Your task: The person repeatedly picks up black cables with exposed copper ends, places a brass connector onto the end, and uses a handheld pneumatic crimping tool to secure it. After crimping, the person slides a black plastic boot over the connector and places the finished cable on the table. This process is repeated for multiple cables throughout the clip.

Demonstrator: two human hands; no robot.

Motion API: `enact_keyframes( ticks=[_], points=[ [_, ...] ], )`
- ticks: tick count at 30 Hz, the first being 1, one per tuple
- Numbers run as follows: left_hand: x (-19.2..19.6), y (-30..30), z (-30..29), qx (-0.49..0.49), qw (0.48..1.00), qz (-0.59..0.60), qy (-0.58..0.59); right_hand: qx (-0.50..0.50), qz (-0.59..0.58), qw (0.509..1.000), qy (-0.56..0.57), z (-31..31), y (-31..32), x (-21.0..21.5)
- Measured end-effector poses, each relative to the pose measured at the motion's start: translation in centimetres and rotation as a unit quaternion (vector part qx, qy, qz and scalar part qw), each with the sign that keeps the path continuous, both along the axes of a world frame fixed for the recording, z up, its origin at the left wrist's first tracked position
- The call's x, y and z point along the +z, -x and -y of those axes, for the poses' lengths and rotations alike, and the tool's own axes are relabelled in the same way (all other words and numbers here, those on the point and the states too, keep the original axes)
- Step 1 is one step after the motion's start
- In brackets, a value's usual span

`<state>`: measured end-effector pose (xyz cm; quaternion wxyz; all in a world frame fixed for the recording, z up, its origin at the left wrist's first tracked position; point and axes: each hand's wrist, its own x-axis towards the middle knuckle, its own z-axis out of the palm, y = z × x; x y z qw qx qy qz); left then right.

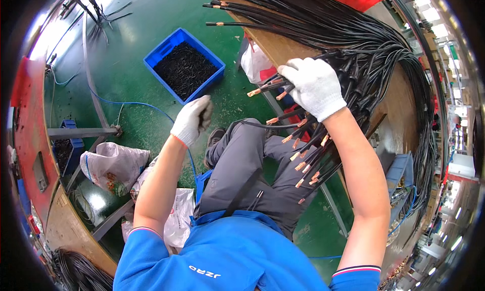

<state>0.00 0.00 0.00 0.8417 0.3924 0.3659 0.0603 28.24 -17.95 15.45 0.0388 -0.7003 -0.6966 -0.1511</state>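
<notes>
My right hand [314, 86] wears a white knit glove and closes over black cables [267, 86] at the edge of the table, on my right. Bare copper strands [253, 93] stick out of their ends. More black cables [323, 148] with stripped copper tips hang past the table edge over my leg. My left hand [191, 120], also in a white glove with darkened fingertips, hovers above the floor near a blue bin. Its fingers are curled in; whatever they may hold is hidden.
The blue bin [220, 71] on the green floor holds many short black pieces. Long black cables [353, 26] bend across the wooden table [262, 37]. Plastic sacks [113, 164] and a second blue bin [76, 148] are at the left. A blue hose [146, 105] crosses the floor.
</notes>
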Motion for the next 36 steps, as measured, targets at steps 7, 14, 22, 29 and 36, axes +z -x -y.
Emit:
enact_keyframes(
  ticks=[7,14,22,29,36],
  points=[
    [-10.6,-0.5,-6.4,0.283,0.936,0.071,0.197,0.019,0.017,0.999,-0.031,-0.4,-0.2,0.4],
    [-5.9,-3.5,1.4,-0.270,0.822,-0.023,-0.500,-0.007,-0.088,0.995,0.046,0.7,-0.1,1.6],
    [-11.6,-4.3,9.1,-0.267,0.589,0.023,-0.763,0.074,-0.190,0.975,0.088,1.7,17.1,0.6],
    [-5.3,7.4,8.6,-0.250,0.630,-0.103,-0.728,-0.004,-0.174,0.977,0.121,1.5,21.4,-9.8],
    [0.1,14.7,10.6,-0.167,0.709,-0.095,-0.678,0.068,-0.160,0.965,0.194,3.6,18.8,-7.3]
  ],
)
